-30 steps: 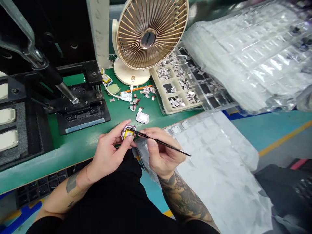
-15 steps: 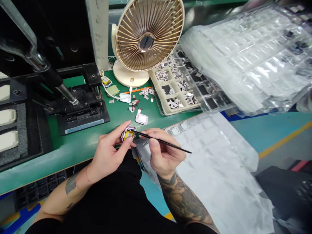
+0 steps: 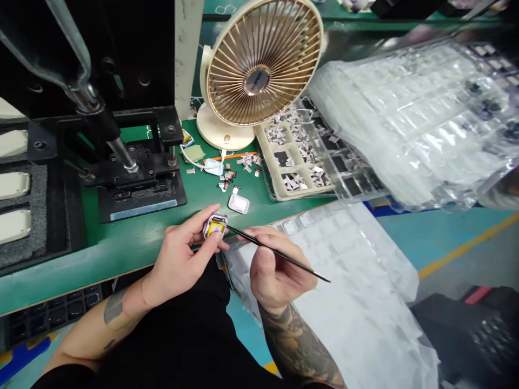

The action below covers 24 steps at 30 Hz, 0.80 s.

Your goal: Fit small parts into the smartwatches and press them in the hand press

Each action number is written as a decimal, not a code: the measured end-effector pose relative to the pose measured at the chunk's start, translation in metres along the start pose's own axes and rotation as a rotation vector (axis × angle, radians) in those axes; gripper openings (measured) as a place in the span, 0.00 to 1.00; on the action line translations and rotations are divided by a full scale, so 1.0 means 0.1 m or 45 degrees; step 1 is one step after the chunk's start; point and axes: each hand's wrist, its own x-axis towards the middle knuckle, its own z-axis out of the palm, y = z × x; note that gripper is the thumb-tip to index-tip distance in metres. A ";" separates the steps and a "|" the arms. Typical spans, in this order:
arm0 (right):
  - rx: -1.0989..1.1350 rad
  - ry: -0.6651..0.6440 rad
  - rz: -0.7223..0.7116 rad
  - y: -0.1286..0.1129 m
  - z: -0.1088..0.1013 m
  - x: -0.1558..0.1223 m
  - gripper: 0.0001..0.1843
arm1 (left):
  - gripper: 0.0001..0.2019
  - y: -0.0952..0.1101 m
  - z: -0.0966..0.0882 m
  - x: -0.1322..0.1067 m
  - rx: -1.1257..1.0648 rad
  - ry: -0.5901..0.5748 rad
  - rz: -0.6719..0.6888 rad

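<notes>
Between the thumb and fingers of my left hand [image 3: 184,248] is a small open device housing [image 3: 214,226], pale-rimmed, with a yellow-edged part and a dark strip inside. My right hand [image 3: 279,267] grips a pair of thin black tweezers [image 3: 279,253] like a pen. Their tip points at the right edge of the housing; whether it touches cannot be made out. On the green bench just beyond lies a pale pinkish rounded cover [image 3: 239,203]. Several tiny silvery pieces with reddish ends [image 3: 229,177] are scattered behind it.
A black lever press [image 3: 133,173] stands at the left, beside a foam tray with white housings [image 3: 14,185]. A cream fan [image 3: 259,81] is at the back. Right of it sit a divided tray of small parts [image 3: 279,198] and stacked clear plastic trays [image 3: 405,119].
The tweezers' tip has drawn back from inside the housing to its right edge, and my right hand has shifted slightly down and right. The camera view has shifted a little.
</notes>
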 end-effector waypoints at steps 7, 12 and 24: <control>-0.092 -0.091 -0.013 0.06 0.05 0.03 0.12 | 0.26 -0.01 -0.03 0.00 0.028 -0.027 0.011; 0.406 -0.146 0.608 0.00 0.12 0.07 0.07 | 0.25 0.03 -0.05 0.01 -0.140 -0.069 -0.020; 0.126 0.124 0.240 0.13 0.12 0.06 0.08 | 0.27 0.08 -0.01 0.03 -0.328 0.110 -0.065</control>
